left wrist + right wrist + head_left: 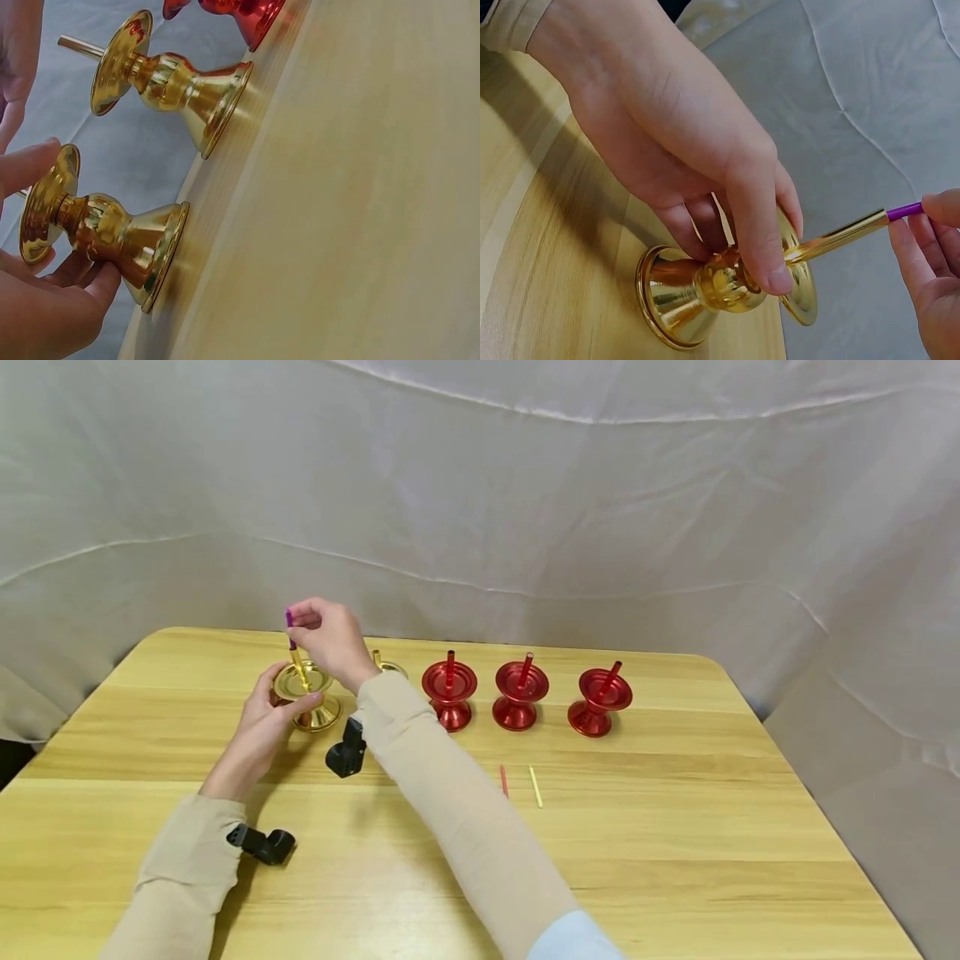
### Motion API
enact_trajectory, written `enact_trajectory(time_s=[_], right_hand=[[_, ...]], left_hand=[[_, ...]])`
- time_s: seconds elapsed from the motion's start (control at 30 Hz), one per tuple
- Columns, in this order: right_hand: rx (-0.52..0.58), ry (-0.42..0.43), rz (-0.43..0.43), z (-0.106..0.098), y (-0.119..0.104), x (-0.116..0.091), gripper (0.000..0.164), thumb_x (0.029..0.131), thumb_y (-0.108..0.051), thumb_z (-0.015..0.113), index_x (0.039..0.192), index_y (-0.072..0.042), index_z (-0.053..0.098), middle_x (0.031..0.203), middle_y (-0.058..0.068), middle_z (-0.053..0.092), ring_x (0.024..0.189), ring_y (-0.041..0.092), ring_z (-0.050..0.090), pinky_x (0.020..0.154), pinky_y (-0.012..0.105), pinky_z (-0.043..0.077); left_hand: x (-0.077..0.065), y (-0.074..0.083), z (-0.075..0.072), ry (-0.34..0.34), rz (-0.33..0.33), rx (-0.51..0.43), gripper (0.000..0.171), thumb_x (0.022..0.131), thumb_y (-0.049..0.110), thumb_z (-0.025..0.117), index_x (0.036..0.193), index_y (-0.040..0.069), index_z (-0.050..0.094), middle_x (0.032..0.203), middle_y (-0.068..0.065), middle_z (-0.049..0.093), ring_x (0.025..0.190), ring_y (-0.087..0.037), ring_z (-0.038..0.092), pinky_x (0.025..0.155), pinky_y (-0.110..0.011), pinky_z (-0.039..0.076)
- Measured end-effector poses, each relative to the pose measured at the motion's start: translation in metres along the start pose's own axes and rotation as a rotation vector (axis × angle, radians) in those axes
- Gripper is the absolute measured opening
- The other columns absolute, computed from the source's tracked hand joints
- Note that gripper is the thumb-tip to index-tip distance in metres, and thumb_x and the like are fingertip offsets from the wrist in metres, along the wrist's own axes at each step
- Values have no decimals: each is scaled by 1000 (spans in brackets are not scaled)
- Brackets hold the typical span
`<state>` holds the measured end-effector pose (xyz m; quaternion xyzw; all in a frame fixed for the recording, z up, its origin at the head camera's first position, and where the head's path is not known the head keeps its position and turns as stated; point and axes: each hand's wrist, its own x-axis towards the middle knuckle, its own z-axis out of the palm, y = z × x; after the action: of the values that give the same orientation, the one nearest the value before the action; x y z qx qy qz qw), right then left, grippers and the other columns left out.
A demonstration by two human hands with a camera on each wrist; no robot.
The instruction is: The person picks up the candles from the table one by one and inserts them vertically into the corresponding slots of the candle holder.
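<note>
At the table's far left stands a gold candle holder (317, 717) with a wide dish and a thin upright tube. My left hand (258, 727) grips it below and around the dish, thumb over the near rim. A thin purple candle (905, 211) has its lower end at the mouth of the gold tube (847, 237). My right hand (330, 633) pinches that candle near its upper part, above the dish. A second gold candle holder (176, 88) stands just to the right, partly behind my right wrist in the head view.
Three red candle holders (450, 689) stand in a row to the right, each with an upright tube. A red candle (504, 781) and a yellow candle (536, 787) lie on the wooden table (675, 827). A grey cloth (480, 510) hangs behind.
</note>
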<state>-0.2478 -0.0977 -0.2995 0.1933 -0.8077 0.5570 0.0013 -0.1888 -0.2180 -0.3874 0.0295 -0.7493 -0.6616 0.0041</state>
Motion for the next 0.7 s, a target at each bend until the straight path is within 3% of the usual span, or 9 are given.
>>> enact_trajectory(time_s=[0.23, 0.7], right_hand=[[-36, -9, -5, -5, 1, 0, 17, 91, -4, 66, 108, -4, 68, 94, 1, 68, 82, 2, 59, 71, 7, 45], [-149, -86, 0, -3, 5, -4, 13, 93, -9, 66, 105, -7, 70, 93, -4, 68, 82, 1, 58, 70, 6, 43]], left_hand=[[1, 2, 4, -7, 12, -29, 78, 93, 18, 66, 151, 6, 16, 131, -13, 40, 105, -10, 45, 84, -21, 42], [0, 0, 2, -6, -9, 1, 81, 94, 20, 65, 153, 7, 11, 144, -18, 32, 117, -16, 40, 87, -14, 39]])
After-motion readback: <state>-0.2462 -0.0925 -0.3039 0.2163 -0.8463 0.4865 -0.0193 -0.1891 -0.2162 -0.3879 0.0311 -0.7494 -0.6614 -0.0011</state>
